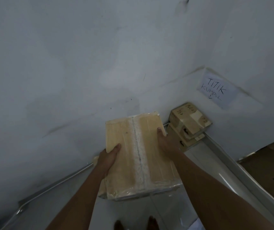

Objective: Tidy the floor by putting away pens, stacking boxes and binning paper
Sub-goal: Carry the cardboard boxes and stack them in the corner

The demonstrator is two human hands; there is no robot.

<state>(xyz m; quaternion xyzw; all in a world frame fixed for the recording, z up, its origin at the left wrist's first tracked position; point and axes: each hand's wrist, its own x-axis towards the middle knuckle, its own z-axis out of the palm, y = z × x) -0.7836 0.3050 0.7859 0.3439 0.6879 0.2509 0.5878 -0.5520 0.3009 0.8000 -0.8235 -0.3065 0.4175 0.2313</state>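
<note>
both hands, left hand (108,159) and right hand (167,141), clamp the box (138,156) at frame centre; its smooth wrap may slip before the stack (188,126).

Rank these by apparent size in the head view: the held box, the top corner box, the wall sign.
1. The held box, largest by far, though it is nearest the camera.
2. The top corner box and the wall sign look about alike, so they are not ranked.

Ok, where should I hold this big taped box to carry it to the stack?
By its two long sides, one hand from each side, as the left hand and right hand do now. The big taped box is broad and flat, so a one-sided grip would probably let it tip.
</note>
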